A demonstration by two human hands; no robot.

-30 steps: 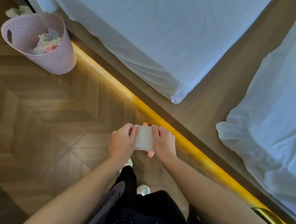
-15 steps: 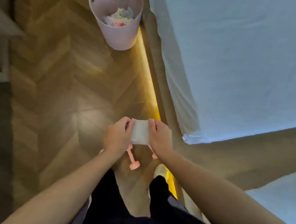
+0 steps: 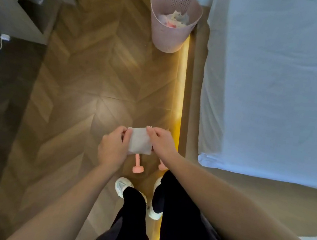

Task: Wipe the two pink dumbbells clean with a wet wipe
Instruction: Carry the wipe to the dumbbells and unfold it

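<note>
A white bed (image 3: pixel 279 85) is lying to the right of the hands, and a pink basket (image 3: pixel 170 30) is standing far ahead of them. The left hand (image 3: pixel 112 148) and the right hand (image 3: pixel 163 142) are working close together, each pinching one side of the wet wipe (image 3: pixel 140 143), which is hanging between them. Below the hands, one dumbbell (image 3: pixel 137 167) is showing its handle, and the other dumbbell (image 3: pixel 161 166) is mostly hiding under the right wrist. I think the wipe should be opened fully, then wrapped around one handle.
</note>
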